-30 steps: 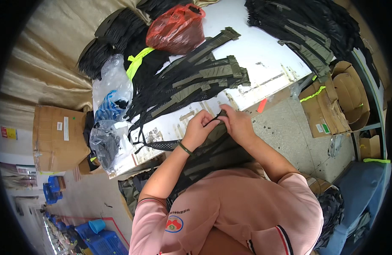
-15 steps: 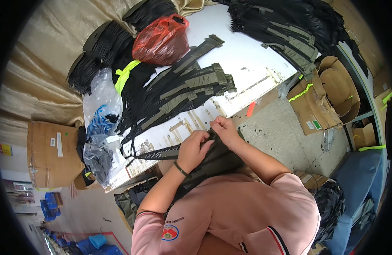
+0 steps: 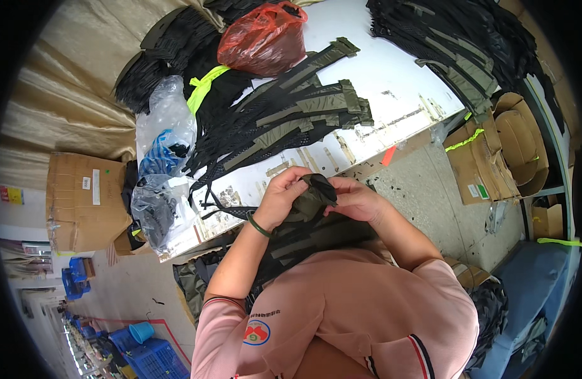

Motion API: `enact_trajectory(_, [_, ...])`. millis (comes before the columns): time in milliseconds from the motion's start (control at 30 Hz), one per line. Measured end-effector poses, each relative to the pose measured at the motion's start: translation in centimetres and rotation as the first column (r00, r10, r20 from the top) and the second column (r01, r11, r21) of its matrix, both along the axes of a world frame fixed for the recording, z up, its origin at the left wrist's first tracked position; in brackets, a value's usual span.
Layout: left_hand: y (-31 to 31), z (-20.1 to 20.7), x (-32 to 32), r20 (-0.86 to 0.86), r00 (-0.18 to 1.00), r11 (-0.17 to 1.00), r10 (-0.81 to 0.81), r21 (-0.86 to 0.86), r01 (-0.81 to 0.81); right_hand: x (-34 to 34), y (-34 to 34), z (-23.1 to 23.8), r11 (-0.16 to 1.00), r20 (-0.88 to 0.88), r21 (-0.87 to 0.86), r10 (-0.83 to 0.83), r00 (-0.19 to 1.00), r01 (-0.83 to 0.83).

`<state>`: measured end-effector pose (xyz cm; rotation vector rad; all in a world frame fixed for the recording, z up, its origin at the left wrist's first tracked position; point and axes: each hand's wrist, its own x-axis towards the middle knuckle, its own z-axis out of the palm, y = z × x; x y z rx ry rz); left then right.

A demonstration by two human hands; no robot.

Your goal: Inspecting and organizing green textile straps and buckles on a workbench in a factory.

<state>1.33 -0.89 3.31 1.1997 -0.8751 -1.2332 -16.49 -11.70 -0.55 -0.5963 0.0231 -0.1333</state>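
Observation:
A dark olive and black fabric piece (image 3: 311, 199) is bunched up between my hands, above my lap and close to the table's front edge. My left hand (image 3: 279, 197) grips its left side, thumb on top. At its right edge, the fingers of my right hand (image 3: 359, 201) pinch the cloth. From near my left hand a black strap (image 3: 231, 210) runs left onto the table. Beyond my hands lies a spread of black mesh pieces with olive strips (image 3: 291, 119). More dark olive cloth (image 3: 297, 246) drapes over my lap, partly hidden by my arms.
On the white table (image 3: 392, 76) stand a red plastic bag (image 3: 262, 41), clear plastic bags (image 3: 168, 120) and stacked black pieces (image 3: 171, 44). Another dark pile (image 3: 455, 38) lies far right. Cardboard boxes stand left (image 3: 83, 202) and right (image 3: 480, 158) of the table.
The cloth between my hands now shows as a bunched, folded piece, with my right hand lower and turned along its right edge. The whole view has shifted slightly.

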Motion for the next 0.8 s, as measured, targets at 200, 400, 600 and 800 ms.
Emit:
enact_trajectory(200, [-0.2, 0.5, -0.3, 0.009, 0.999, 0.999, 0.051, -0.02, -0.051, 0.3, 0.5, -0.2, 0.982, -0.043, 0.136, -0.129, 0.991, 0.134])
enact_trajectory(400, [0.2, -0.5, -1.3, 0.572, 0.818, 0.994, -0.058, 0.107, -0.004, 0.5, 0.5, 0.7, 0.271, -0.048, -0.953, -0.579, 0.814, 0.136])
enact_trajectory(600, [0.3, -1.2, -0.4, 0.288, 0.958, 0.943, 0.007, 0.316, -0.102, 1.0, -0.2, -0.1, 0.5, -0.003, -0.667, -0.743, 0.669, 0.552])
enact_trajectory(800, [0.5, -0.1, -1.3, 0.033, 0.993, 0.925, 0.115, 0.36, -0.119, 1.4, 1.0, 1.6, -0.243, 0.385, -0.923, -0.568, 0.727, 0.298])
